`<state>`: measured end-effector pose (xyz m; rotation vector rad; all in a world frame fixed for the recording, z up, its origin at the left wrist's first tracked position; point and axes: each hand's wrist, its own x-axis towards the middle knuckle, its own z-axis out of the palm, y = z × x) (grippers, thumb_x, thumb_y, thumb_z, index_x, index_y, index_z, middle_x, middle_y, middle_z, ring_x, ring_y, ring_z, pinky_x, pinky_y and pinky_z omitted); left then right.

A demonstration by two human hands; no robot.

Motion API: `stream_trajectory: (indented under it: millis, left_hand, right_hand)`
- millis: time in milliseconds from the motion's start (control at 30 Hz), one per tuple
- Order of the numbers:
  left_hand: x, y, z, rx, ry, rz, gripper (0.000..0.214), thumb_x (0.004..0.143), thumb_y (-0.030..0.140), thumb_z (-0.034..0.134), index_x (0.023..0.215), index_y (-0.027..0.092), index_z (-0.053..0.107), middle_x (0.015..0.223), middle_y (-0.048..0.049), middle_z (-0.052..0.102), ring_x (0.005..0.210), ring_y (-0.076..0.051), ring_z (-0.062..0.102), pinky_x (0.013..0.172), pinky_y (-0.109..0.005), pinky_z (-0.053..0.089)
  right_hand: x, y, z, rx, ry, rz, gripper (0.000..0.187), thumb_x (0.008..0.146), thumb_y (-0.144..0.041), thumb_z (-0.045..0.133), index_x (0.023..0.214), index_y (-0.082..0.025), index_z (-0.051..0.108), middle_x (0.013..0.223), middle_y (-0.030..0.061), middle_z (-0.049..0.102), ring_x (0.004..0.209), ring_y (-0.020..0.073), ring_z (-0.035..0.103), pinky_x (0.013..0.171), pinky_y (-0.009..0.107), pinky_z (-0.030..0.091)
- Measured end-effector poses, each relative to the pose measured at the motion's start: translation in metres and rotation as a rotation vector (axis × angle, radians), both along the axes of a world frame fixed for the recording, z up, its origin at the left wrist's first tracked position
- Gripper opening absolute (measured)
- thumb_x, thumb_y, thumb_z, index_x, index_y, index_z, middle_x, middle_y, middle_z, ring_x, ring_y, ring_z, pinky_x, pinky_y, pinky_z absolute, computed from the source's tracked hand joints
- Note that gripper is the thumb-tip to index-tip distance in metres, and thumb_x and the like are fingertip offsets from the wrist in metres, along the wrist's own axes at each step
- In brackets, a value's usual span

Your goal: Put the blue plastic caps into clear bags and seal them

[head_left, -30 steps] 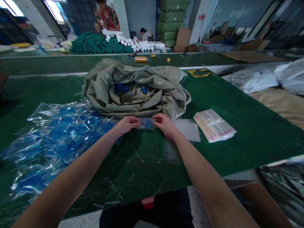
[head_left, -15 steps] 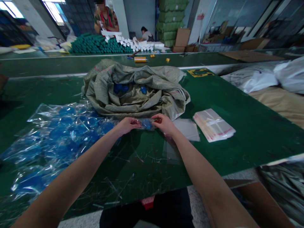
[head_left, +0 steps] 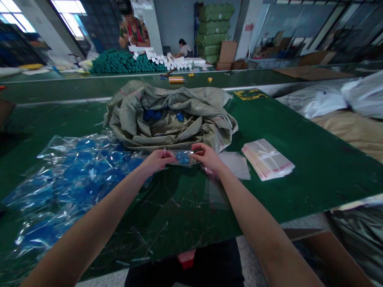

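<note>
Fingers [head_left: 170,158] of the left hand [head_left: 157,161] were pinched together on one end of a small clear bag [head_left: 191,158], while the right hand [head_left: 206,156] curved its slightly spread fingers onto the other end. A round blue piece [head_left: 182,158] sat inside the bag, midway between the hands, above the green surface [head_left: 323,167]; whether the bag touched that surface could not be told. Compared with a moment earlier, the bag lay flatter, its clear edge showing more plainly. Just behind it, an open woven sack [head_left: 194,104] held more blue pieces [head_left: 180,116]. A heap of clear bags with blue contents [head_left: 74,171] lay beside the left hand, and a loose clear sheet [head_left: 236,165] beside the right. Farther right, a stack of red-edged bags [head_left: 267,159] carried printing too small to read.
</note>
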<state>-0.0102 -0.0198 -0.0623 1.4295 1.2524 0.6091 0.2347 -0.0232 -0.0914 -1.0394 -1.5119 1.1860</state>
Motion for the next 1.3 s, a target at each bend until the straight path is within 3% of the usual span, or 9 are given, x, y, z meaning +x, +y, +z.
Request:
stream_trajectory:
  millis: [367, 533, 700, 867, 1200, 1300]
  left_hand:
    - [0.003, -0.005, 0.002, -0.011, -0.137, 0.049, 0.037, 0.067, 0.043, 0.077, 0.085, 0.015, 0.06, 0.065, 0.0034, 0.059, 0.037, -0.001, 0.031, 0.035, -0.017, 0.021]
    - [0.005, -0.01, 0.002, 0.01, -0.165, 0.127, 0.038, 0.064, 0.042, 0.079, 0.083, 0.015, 0.059, 0.057, 0.0068, 0.052, 0.036, -0.002, 0.03, 0.035, -0.017, 0.021]
    - [0.008, -0.014, 0.006, 0.02, -0.208, 0.171, 0.039, 0.063, 0.041, 0.08, 0.085, 0.015, 0.06, 0.056, 0.0079, 0.049, 0.036, -0.002, 0.029, 0.034, -0.017, 0.02]
    - [0.009, -0.015, 0.007, 0.025, -0.186, 0.177, 0.041, 0.064, 0.044, 0.079, 0.086, 0.015, 0.061, 0.049, 0.0097, 0.042, 0.035, -0.002, 0.028, 0.034, -0.017, 0.019]
    - [0.015, -0.017, 0.001, -0.007, -0.247, 0.262, 0.044, 0.063, 0.044, 0.08, 0.09, 0.014, 0.062, 0.046, 0.0101, 0.042, 0.034, -0.003, 0.028, 0.033, -0.017, 0.019]
    - [0.019, -0.018, 0.004, -0.008, -0.271, 0.285, 0.045, 0.06, 0.043, 0.082, 0.089, 0.014, 0.063, 0.045, 0.0106, 0.04, 0.034, -0.003, 0.027, 0.034, -0.017, 0.018]
  right_hand:
    - [-0.002, -0.003, 0.006, -0.01, 0.04, 0.004, 0.039, 0.069, -0.023, 0.075, 0.105, -0.019, 0.061, 0.108, 0.0041, 0.065, 0.08, 0.0109, 0.064, 0.079, 0.03, 0.054]
    - [-0.003, -0.004, 0.007, -0.034, 0.037, -0.022, 0.045, 0.068, -0.025, 0.078, 0.109, -0.019, 0.062, 0.107, 0.0051, 0.067, 0.08, 0.0119, 0.064, 0.079, 0.03, 0.054]
    - [-0.002, -0.007, 0.01, -0.095, -0.054, 0.061, 0.022, 0.077, -0.031, 0.072, 0.093, -0.016, 0.07, 0.086, 0.0044, 0.072, 0.074, 0.0137, 0.064, 0.073, 0.029, 0.053]
    - [-0.002, -0.007, 0.011, -0.095, -0.106, 0.108, 0.017, 0.08, -0.032, 0.068, 0.081, -0.016, 0.07, 0.07, 0.0003, 0.068, 0.065, 0.0124, 0.062, 0.067, 0.026, 0.051]
    - [-0.006, -0.006, 0.011, -0.186, 0.072, 0.091, 0.034, 0.079, -0.05, 0.068, 0.082, -0.016, 0.066, 0.077, 0.0018, 0.068, 0.069, 0.0121, 0.063, 0.072, 0.027, 0.053]
    - [-0.005, -0.006, 0.01, -0.147, 0.027, 0.093, 0.032, 0.075, -0.047, 0.073, 0.085, -0.016, 0.068, 0.077, 0.0013, 0.069, 0.069, 0.0116, 0.063, 0.071, 0.025, 0.051]
